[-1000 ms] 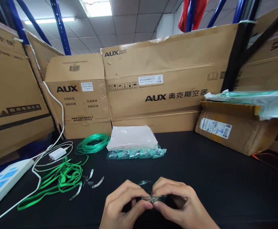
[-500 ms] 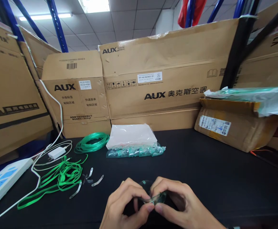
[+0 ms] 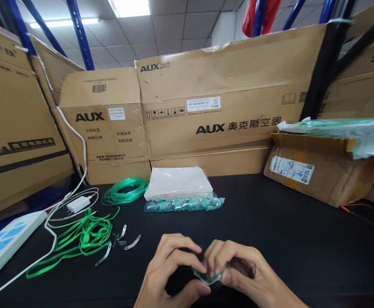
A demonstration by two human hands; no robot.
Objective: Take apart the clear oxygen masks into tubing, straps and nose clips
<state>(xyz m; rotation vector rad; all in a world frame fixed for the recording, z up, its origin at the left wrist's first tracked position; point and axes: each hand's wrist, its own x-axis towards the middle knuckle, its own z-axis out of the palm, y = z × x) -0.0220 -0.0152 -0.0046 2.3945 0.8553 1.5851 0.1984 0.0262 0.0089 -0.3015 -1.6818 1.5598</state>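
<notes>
A small clear plastic piece (image 3: 210, 280) with a green tint and a rounded rim is between my hands at the front of the table. Bent fingers and thumb of my right hand (image 3: 243, 265) grip its right side. My left hand (image 3: 174, 269) is curved around the left side with thumb and fingers apart; one fingertip touches the piece, while the thumb sits just below the rim. My fingers cover much of the piece, so its full shape is hidden. Several slotted metal strips (image 3: 132, 242) lie to the left of my hands.
A tangle of flat green strap (image 3: 92, 233) and a coil of green tubing (image 3: 125, 191) lie on the left, near a white cable, a charger (image 3: 78, 204) and a power strip (image 3: 12, 239). Bagged white sheets (image 3: 179, 183) lie ahead. Cardboard boxes (image 3: 232, 98) wall the back; an opened carton (image 3: 315, 175) stands right.
My left thumb and fingers have parted from their pinch on the clear piece. My right hand still grips it, and the piece has turned slightly.
</notes>
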